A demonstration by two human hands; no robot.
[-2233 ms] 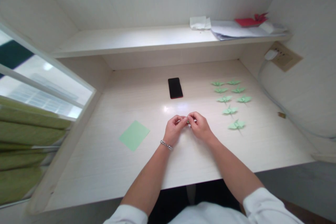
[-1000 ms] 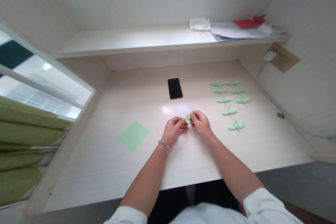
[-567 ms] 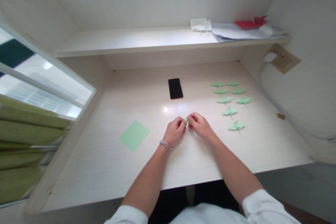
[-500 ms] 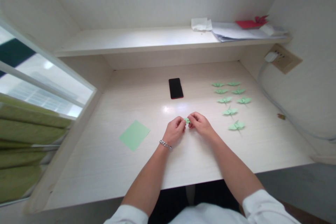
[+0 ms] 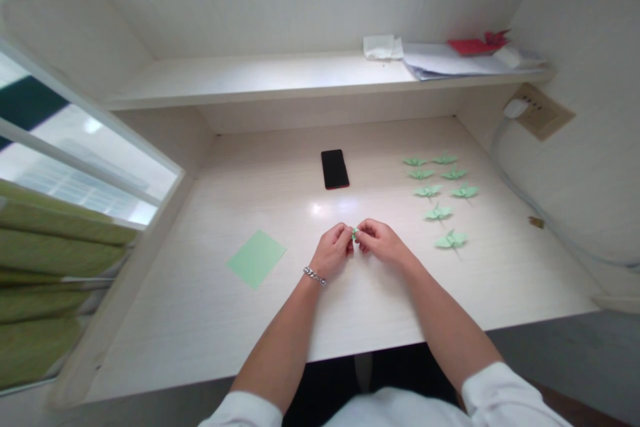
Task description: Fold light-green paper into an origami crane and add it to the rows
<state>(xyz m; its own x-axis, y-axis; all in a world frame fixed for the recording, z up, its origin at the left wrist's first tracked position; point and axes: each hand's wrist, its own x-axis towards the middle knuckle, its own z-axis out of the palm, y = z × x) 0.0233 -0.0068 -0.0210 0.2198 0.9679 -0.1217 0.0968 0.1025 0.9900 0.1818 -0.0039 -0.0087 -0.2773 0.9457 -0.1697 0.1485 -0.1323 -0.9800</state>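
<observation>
A small piece of folded green paper (image 5: 355, 233) is pinched between my two hands, mostly covered by the fingers. My left hand (image 5: 334, 250), with a chain bracelet at the wrist, grips its left side between thumb and forefinger. From the other side my right hand (image 5: 381, 240) pinches it, fingers curled. The exact shape of the folded paper cannot be made out. To the left of my hands a flat green square of paper (image 5: 257, 259) lies on the desk. Several green paper cranes (image 5: 439, 213) stand in two columns to the right.
A black phone (image 5: 335, 169) lies beyond my hands on the white desk (image 5: 200, 327). Papers (image 5: 440, 59), a red sheet (image 5: 470, 47) and a red folded paper figure (image 5: 497, 38) rest on the shelf. A cable (image 5: 525, 197) runs from the wall socket (image 5: 545, 113) along the right.
My right hand has shifted slightly down and to the left, closer to my left hand. Less of the green paper shows between the fingers. Everything else stays put.
</observation>
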